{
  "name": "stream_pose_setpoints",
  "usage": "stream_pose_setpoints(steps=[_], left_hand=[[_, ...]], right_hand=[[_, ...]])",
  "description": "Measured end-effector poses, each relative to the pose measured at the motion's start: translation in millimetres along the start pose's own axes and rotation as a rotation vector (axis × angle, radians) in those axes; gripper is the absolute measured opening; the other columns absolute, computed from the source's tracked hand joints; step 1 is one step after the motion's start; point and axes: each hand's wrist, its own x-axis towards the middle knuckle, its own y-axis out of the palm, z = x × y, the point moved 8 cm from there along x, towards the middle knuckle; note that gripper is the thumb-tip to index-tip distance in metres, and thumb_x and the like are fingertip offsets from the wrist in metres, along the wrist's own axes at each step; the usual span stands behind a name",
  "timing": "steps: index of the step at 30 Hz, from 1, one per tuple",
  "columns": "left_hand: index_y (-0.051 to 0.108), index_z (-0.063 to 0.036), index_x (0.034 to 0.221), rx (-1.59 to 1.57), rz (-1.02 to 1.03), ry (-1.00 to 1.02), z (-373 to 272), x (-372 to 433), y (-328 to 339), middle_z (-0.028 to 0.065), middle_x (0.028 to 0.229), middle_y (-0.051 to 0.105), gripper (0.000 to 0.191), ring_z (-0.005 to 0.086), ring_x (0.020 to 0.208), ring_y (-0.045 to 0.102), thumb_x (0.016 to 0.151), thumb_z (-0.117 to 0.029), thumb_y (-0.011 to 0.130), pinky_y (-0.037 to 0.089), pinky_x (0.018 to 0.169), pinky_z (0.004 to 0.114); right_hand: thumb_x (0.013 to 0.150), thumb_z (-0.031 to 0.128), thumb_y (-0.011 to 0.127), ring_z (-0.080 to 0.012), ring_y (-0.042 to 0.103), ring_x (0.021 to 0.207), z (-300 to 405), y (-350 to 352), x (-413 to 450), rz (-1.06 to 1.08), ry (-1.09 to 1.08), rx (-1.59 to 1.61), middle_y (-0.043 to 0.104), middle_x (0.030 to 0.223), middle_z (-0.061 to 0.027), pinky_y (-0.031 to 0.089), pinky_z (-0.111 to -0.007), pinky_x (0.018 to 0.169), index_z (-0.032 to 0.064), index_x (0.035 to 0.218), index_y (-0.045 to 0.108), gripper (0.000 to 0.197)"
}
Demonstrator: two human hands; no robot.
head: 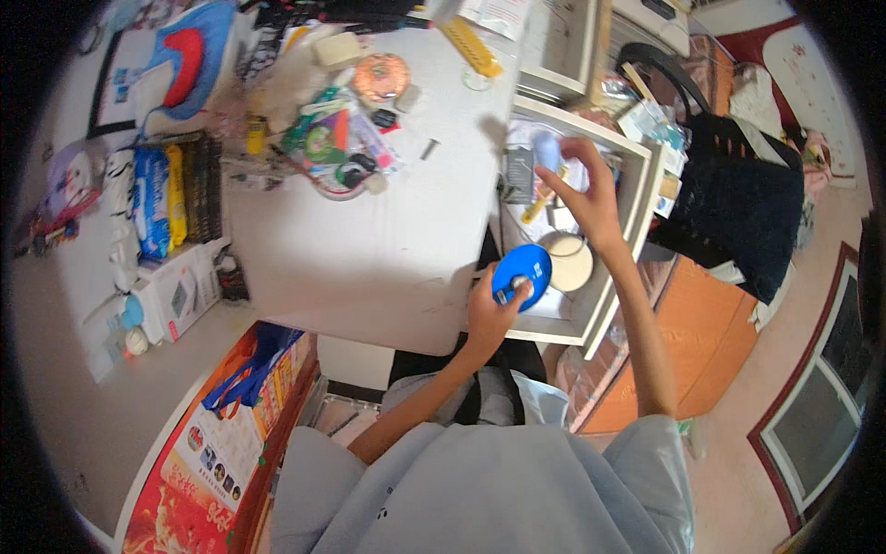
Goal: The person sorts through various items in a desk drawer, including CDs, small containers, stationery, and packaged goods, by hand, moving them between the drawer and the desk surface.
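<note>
My left hand [493, 308] grips a blue disc [529, 266] with a round centre and some printing, with the thumb across it, over the near left corner of an opened white drawer [637, 187]. Above the drawer's far part, my right hand [585, 187] has its thumb and forefinger apart beside a pale blue rounded object [547, 149]; whether they touch it I cannot tell. In the drawer lie a dark grey box [520, 173], a yellow item [536, 208] and a cream round object [571, 262] close to the blue disc.
The white table [360, 263] adjoins the drawer on the left. On it are a cluttered pile with an orange round tin [381, 77], a small screw-like piece [430, 149] and a yellow strip [472, 47]. A black bag [734, 194] and orange-brown box [699, 332] stand at the right.
</note>
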Motion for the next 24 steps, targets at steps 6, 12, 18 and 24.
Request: stream_pose_setpoints(steps=[6, 12, 18, 24], left_hand=[[0.061, -0.0018, 0.113, -0.338, 0.043, -0.279, 55.9, 59.5, 70.7, 0.0084, 0.104, 0.066, 0.039, 0.0168, 0.095, 0.061, 0.082, -0.02, 0.075, 0.048, 0.086, 0.032], [0.06, -0.0043, 0.116, -0.349, -0.006, -0.215, 44.6, 128.6, 80.7, 0.0038, 0.109, 0.064, 0.04, 0.0136, 0.097, 0.059, 0.082, -0.019, 0.075, 0.047, 0.087, 0.03], [0.058, -0.0022, 0.116, -0.456, -0.068, -0.061, 20.1, 179.5, 102.3, 0.0074, 0.108, 0.064, 0.039, 0.016, 0.094, 0.059, 0.083, -0.016, 0.074, 0.047, 0.085, 0.03], [0.046, 0.0041, 0.126, 0.029, -0.324, 0.168, 9.1, 188.6, 85.0, 0.0226, 0.124, 0.049, 0.067, 0.0352, 0.117, 0.047, 0.075, -0.025, 0.078, 0.034, 0.102, 0.046]], right_hand=[[0.08, 0.01, 0.073, -0.012, 0.049, 0.074, -151.9, -80.7, -142.8, -0.302, 0.452, 0.051, 0.054, 0.082, -0.0031, 0.044, -0.028, 0.068, 0.0005, 0.099, 0.057, 0.026], [0.079, 0.015, 0.073, -0.0246, 0.061, 0.085, -174.5, -53.8, -104.6, -0.32, 0.41, -0.083, 0.063, 0.093, -0.0138, 0.048, -0.036, 0.076, 0.0009, 0.104, 0.056, 0.033], [0.076, 0.017, 0.074, -0.038, 0.059, 0.095, -179.4, -44.5, -46.0, -0.384, 0.177, -0.394, 0.063, 0.103, -0.0191, 0.047, -0.045, 0.082, 0.0019, 0.112, 0.054, 0.043], [0.078, 0.027, 0.071, -0.0397, 0.056, 0.1, -198.9, -26.2, -24.5, -0.204, 0.264, -0.505, 0.062, 0.107, -0.0182, 0.046, -0.047, 0.085, 0.0041, 0.11, 0.055, 0.042]])
